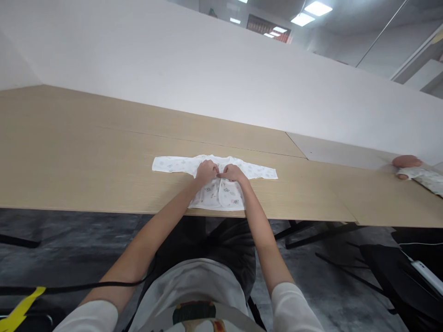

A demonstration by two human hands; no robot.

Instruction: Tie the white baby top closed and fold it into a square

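Observation:
A small white baby shirt (209, 199) with a scattered print lies front side up on the wooden table (86, 152), its two sleeves spread out to the sides. Over its chest, my left hand (206, 171) has its fingers pinched at the front opening. My right hand (232, 173) meets it there from the other side, fingers also closed at the opening's edge. The fingertips of both hands nearly touch. What exactly they pinch is small and partly covered by the fingers, but both are on the shirt's fabric.
A white partition (194, 69) runs along the table's back edge. At the far right lies a doll (408, 162) in white printed cloth. A black chair (391, 267) with a white power strip (427, 275) stands at lower right. A black cable (69, 288) crosses by my left arm.

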